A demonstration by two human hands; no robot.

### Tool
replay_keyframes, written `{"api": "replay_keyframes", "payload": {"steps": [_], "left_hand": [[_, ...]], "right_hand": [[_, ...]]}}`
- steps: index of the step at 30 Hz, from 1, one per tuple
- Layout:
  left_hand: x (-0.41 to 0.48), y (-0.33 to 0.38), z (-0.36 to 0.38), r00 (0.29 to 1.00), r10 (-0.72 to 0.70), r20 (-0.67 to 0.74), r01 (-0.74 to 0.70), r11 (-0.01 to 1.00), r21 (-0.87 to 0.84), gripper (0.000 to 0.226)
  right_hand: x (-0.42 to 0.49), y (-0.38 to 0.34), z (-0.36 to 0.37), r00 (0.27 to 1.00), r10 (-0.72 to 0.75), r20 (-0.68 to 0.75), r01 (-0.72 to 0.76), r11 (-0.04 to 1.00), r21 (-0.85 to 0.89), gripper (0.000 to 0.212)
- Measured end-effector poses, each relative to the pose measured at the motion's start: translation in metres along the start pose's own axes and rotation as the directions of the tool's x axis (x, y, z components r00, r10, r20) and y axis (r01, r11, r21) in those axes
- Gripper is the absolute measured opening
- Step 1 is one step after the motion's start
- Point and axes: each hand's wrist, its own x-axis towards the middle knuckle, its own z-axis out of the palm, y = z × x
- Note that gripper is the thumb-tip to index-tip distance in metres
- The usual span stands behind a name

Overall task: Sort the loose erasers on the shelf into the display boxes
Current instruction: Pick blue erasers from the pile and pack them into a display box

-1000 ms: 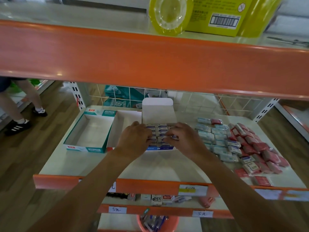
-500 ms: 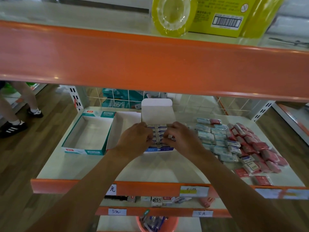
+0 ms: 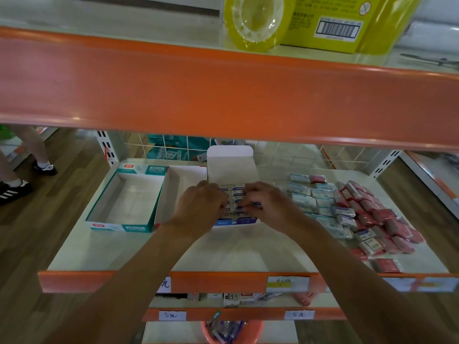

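Left hand and right hand rest curled on erasers packed in blue box; whether they grasp cannot be told; loose erasers lie rightward on shelf

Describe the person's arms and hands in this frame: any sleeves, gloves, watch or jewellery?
The left hand and the right hand are both bare, with no gloves. No ring, watch or bracelet can be seen on either one. No sleeve shows anywhere up to the bottom edge of the frame, and there are no markings or tags.

Yellow barcoded box above, bystander's sneakers left, orange bucket below
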Motion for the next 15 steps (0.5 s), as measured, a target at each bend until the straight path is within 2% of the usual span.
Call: {"api": "replay_keyframes", "payload": {"steps": [4,6,11,15], "left_hand": [[0.004,0.005,-0.003,1.0,0.02,-0.017,-0.018,0.997,0.072,0.041],[0.007,0.01,-0.006,0.997,0.034,-0.066,-0.027,0.994,0.102,0.042],[0.016,0.036,-0.004,0.985,0.067,-0.157,-0.058,0.997,0.056,0.035],[0.027,0.07,0.003,0.981,0.119,-0.15,-0.118,0.993,0.019,0.03]], "right_hand": [[-0.003,-0.001,-0.004,0.999,-0.022,0.046,0.023,1.0,-0.015,0.025],[-0.008,-0.002,-0.007,1.0,-0.017,0.004,0.017,0.999,-0.041,0.029],[-0.031,0.012,-0.024,0.992,0.073,-0.106,-0.084,0.991,-0.102,0.028],[-0.055,0.032,-0.043,0.977,0.159,-0.14,-0.173,0.98,-0.094,0.029]]}}
